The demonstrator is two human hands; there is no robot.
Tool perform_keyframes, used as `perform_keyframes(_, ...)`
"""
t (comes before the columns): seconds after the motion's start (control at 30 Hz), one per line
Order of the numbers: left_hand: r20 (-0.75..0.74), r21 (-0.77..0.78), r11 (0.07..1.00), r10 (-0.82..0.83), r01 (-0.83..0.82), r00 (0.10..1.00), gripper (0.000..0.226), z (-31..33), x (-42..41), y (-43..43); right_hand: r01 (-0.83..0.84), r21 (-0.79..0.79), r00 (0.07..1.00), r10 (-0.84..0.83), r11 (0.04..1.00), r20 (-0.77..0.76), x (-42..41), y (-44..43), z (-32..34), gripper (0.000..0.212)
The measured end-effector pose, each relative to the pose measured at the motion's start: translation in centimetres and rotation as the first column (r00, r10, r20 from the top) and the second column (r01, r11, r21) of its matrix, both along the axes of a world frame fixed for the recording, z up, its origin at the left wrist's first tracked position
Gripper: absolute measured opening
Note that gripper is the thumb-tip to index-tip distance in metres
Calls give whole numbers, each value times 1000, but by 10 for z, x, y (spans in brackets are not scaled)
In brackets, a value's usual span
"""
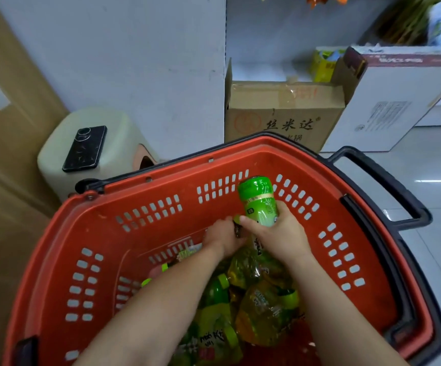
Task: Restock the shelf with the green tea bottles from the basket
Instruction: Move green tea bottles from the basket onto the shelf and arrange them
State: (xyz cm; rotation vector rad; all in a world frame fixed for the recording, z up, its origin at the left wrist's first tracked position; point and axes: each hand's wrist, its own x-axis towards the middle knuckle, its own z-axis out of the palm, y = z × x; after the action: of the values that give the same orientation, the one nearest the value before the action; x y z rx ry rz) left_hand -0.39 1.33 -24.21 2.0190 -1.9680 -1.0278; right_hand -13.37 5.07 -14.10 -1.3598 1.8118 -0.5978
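My right hand [280,233] is wrapped round 1 green tea bottle [260,202], its base tipped toward the upper middle of the frame, above the heap of bottles [261,307] in the lower middle of the red basket [161,175]. My left hand [220,237], just beside it, curls down into the heap. I cannot tell whether it grips anything. I hold only 1 end of a slick bottle, so it could slide out. Tugging with the left could also roll the loose heap.
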Motion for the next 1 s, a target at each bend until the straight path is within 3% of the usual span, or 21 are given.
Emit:
perform_keyframes(0.13,-45,-105,994,5,-10,999,53,25,38,47,-41,33,998,39,999,59,6,2,-1,62)
perform_keyframes(0.3,-88,-226,949,203,-218,975,45,87,76,91,-142,72,985,134,987,112,16,8,8,60)
perform_keyframes(0.5,-141,-434,864,213,-254,967,50,202,110,134,-369,103,928,360,924,96,32,26,38,62)
perform_keyframes(0.6,-210,-557,756,274,-345,938,50,254,140,172,-503,17,863,503,864,-49,58,40,72,63)
perform_keyframes(0.67,-273,-615,678,295,-402,916,43,286,158,201,-593,-51,787,564,804,-251,79,52,101,68)
perform_keyframes(0.77,-292,-683,586,326,-435,899,41,330,185,247,-700,-200,664,522,686,-535,106,75,149,68)
perform_keyframes(0.87,-291,-763,468,367,-445,884,47,369,214,291,-791,-298,574,478,535,-665,134,97,193,72)
perform_keyframes(0.93,-281,-810,384,408,-442,869,52,394,235,319,-796,-288,576,518,532,-633,156,111,221,78)
perform_keyframes(1.0,-263,-851,303,462,-429,847,56,418,258,347,-754,-348,655,668,557,-352,181,129,247,64)
